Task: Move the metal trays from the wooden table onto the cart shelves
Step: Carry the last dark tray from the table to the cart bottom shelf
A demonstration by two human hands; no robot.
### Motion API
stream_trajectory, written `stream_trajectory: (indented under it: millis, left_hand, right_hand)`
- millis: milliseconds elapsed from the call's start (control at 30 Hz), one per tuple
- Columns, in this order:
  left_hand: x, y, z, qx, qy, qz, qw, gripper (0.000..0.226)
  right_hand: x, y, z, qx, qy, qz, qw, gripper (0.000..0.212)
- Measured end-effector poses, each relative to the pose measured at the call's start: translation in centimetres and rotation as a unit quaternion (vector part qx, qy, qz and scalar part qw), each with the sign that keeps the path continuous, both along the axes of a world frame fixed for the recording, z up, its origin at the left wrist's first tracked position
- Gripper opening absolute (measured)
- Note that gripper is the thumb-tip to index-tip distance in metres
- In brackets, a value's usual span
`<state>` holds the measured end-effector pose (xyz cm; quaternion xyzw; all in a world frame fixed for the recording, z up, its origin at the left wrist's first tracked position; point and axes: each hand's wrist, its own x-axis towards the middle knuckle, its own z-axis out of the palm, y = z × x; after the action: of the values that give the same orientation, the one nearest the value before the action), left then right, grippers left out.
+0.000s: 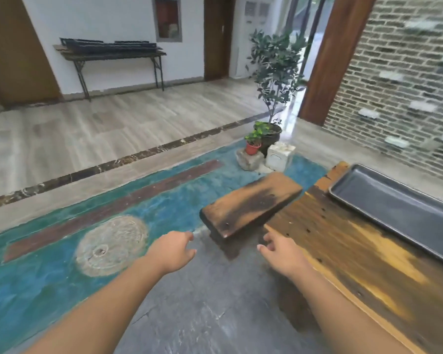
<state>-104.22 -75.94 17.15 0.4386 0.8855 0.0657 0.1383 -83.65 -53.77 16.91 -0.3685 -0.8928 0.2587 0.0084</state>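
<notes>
A dark metal tray [399, 210] lies on the wooden table [348, 254] at the right, along its far edge. My right hand [281, 254] hovers at the table's near left corner, fingers loosely apart, holding nothing, well short of the tray. Over the grey floor to the left, my left hand [173, 251] is also empty with fingers loosely curled. No cart is in view.
A wooden bench [251, 203] stands just beyond my hands, left of the table. Potted plants [269, 129] and a white box [279, 155] sit farther back. A blue-green rug [62, 251] with a round woven mat [111, 246] covers the floor at left. A dark side table [113, 54] stands against the far wall.
</notes>
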Motion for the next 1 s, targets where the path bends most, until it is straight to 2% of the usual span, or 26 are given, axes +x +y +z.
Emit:
stream_trajectory:
  millis: [233, 333, 533, 733, 1000]
  left_hand:
    - [8.1, 15.2, 0.7, 0.005, 0.015, -0.116, 0.993, 0.035]
    - [11.2, 20.8, 0.9, -0.005, 0.010, -0.162, 0.987, 0.023]
    - [16.1, 29.8, 0.8, -0.017, 0.021, -0.221, 0.975, 0.036]
    - [17.9, 38.6, 0.0, -0.013, 0.003, -0.261, 0.965, 0.038]
    - [16.6, 52.8, -2.0, -0.004, -0.060, -0.289, 0.955, 0.048]
  right_hand:
    - [13.4, 10.0, -0.4, -0.010, 0.000, -0.126, 0.992, 0.044]
    - [19.1, 13.0, -0.6, -0.008, 0.003, -0.181, 0.983, 0.046]
    - [28.0, 17.5, -1.3, -0.009, 0.003, -0.267, 0.964, 0.043]
    - [31.8, 22.2, -1.9, -0.010, -0.008, -0.331, 0.943, 0.046]
    - [31.5, 31.7, -3.1, -0.027, -0.023, -0.404, 0.914, 0.043]
